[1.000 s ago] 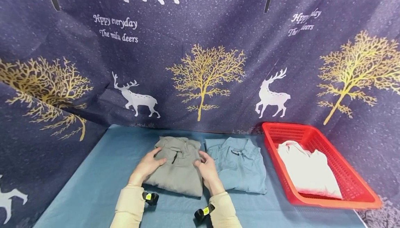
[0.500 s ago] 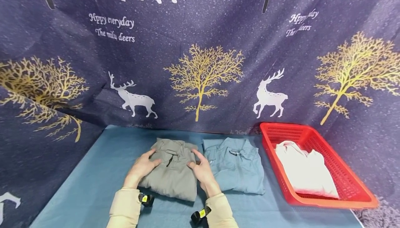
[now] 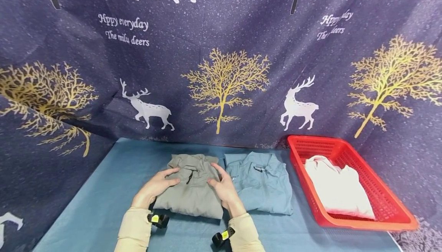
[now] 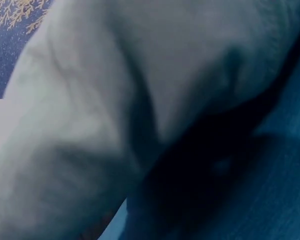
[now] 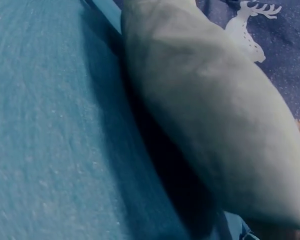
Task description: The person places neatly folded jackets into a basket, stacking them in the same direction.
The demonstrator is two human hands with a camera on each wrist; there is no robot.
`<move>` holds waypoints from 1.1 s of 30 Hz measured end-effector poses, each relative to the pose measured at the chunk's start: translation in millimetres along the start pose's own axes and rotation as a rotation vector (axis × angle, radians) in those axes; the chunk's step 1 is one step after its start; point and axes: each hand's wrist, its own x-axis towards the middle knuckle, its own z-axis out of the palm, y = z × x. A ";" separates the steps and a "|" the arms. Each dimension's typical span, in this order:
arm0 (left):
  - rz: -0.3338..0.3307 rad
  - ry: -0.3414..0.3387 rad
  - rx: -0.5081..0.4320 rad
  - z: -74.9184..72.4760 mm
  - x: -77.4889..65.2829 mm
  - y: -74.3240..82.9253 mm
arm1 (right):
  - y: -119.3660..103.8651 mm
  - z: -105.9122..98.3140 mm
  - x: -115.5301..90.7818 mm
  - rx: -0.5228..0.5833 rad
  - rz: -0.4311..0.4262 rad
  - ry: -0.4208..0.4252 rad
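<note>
A folded grey jacket [image 3: 190, 198] with a collar and a dark zip pull lies on the blue-covered table in the head view. My left hand [image 3: 154, 187] grips its left side, thumb on top of the cloth. On the opposite side my right hand [image 3: 225, 190] holds the edge, thumb over the top and fingers along the side. Both wrist views show the jacket's front edge bulging close over the table, with dark shadow under it: grey cloth [image 4: 90, 100] at left, grey cloth [image 5: 205, 105] at right. The fingertips under the sides are hidden.
A folded blue jacket [image 3: 264, 190] lies just right of the grey one. Further right stands a red plastic basket [image 3: 390, 198] holding a folded white garment [image 3: 340, 190]. A dark printed curtain [image 3: 241, 25] hangs behind the table [image 3: 100, 198].
The grey jacket shifted a little left in view, then its front edge swung slightly back right. Both hands stayed at its sides; the left hand's fingers moved further onto the cloth.
</note>
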 end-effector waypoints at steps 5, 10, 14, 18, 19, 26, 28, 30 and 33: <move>0.038 0.019 0.027 0.5 3.6 1.1 | -15.3 2.0 -4.8 -0.032 -0.037 0.079; 0.106 0.047 0.056 0.3 5.6 5.0 | -40.0 3.2 -15.4 -0.017 -0.055 0.117; 0.139 0.062 0.073 -0.2 4.7 11.7 | -49.9 3.3 -19.1 -0.043 -0.095 0.145; 0.166 0.075 0.079 -1.0 2.8 21.4 | -54.9 1.7 -20.1 -0.037 -0.161 0.163; 0.172 0.081 0.076 -1.4 1.7 23.6 | -55.6 1.5 -20.1 -0.034 -0.174 0.161; 0.214 0.123 0.093 -1.6 -4.2 34.8 | -69.5 -2.2 -26.1 -0.067 -0.202 0.157; 0.225 0.135 0.101 -0.3 -5.9 37.9 | -74.6 -4.1 -28.6 -0.076 -0.217 0.164; 0.241 0.141 0.097 1.3 -7.7 42.0 | -79.2 -6.6 -30.8 -0.083 -0.233 0.169; 0.264 0.149 0.095 4.2 -10.0 48.8 | -85.3 -10.8 -33.1 -0.090 -0.237 0.177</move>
